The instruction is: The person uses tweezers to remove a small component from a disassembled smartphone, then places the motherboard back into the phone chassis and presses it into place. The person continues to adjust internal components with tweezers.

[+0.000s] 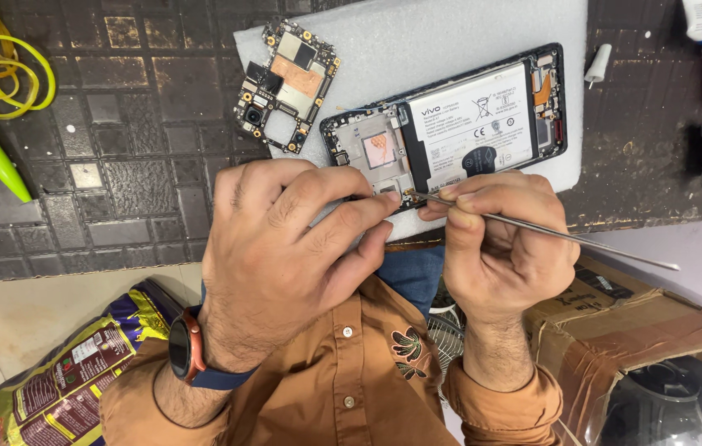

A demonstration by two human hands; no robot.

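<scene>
My left hand [285, 248] pinches the opened black phone [450, 124] steady on white foam [417, 41] — my right hand [504, 239] grips a thin metal pry tool [549, 233], tip at the frame's edge.

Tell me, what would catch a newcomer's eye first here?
Probably the opened phone, back cover off, lying on a white foam pad at top centre. Both hands meet at its near edge: the left hand steadies it while the right hand holds a thin metal tool against it. A bare circuit board rests at the pad's left corner.
</scene>
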